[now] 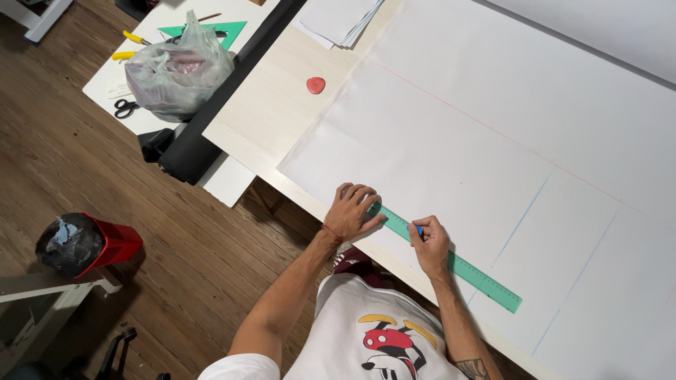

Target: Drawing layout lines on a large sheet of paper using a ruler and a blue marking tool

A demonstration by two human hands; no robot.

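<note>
Both hands work at the near edge of the tabletop (267,112), at about 6 o'clock in the view. Left hand (352,211): fingers spread and pressed flat on the upper end of a green ruler (465,271), pinning it to the paper (451,141). Right hand (429,243): fingers curled and pinched around a small blue marker (420,229), its tip at the ruler's edge, just beside the left hand toward 4 o'clock. Whether the tip touches the paper cannot be told.

Ruler: lies flat on the paper, running from under the left hand out toward 4 o'clock, parallel to the near tabletop edge and close to it.

Paper: a large white sheet covering most of the tabletop. One thin red line crosses it from 11 o'clock to 3 o'clock; two faint blue lines run across it at 3 to 4 o'clock of the hands.

Other items noted: a red chalk (316,85) on bare wood at 12 o'clock of the hands, well apart; a stack of sheets (338,21) beyond it. At 10 o'clock, a lower white table carries a plastic bag (176,67), a green triangle (229,32) and scissors (125,108); a black roll (211,112) lies between the two tables. A red bin (88,243) stands on the wood floor at 9 o'clock.
</note>
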